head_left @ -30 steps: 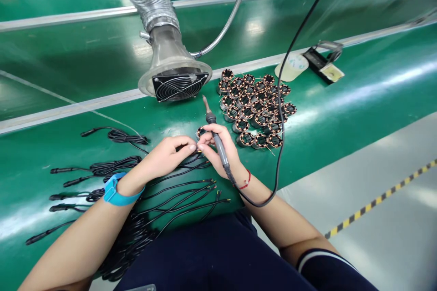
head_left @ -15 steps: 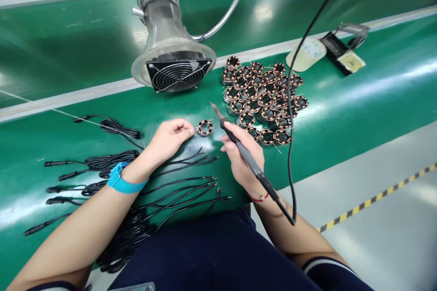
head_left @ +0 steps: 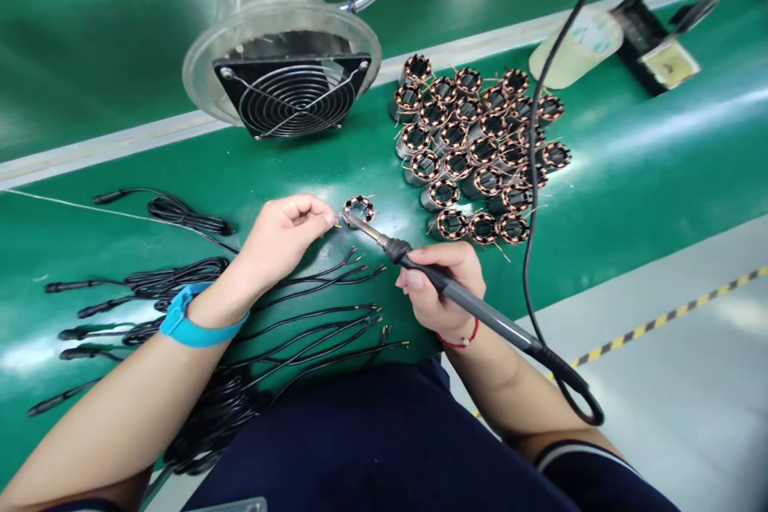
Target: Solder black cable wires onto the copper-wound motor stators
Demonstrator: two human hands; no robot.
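My right hand (head_left: 447,284) is closed around a soldering iron (head_left: 462,296), whose tip points left and meets the near left edge of a single copper-wound stator (head_left: 358,212), as far as I can see. That stator stands upright on the green bench. Just left of it, my left hand (head_left: 294,236) pinches the end of a black cable; small coloured wire ends poke out by the fingertips. Most of that cable is hidden under the hand and wrist. More black cables (head_left: 324,324) with stripped, coloured ends lie below the hands.
Several more stators (head_left: 480,152) stand grouped to the right. A fume extractor fan (head_left: 297,96) hangs over the bench at upper left. The iron's cord (head_left: 531,176) loops down past the stators. At the back right are a pale container (head_left: 576,48) and a soldering iron stand (head_left: 654,44).
My hands have separated, and the right one has turned the iron from pointing up and away to pointing left at the stator. The view has tilted down and closer.
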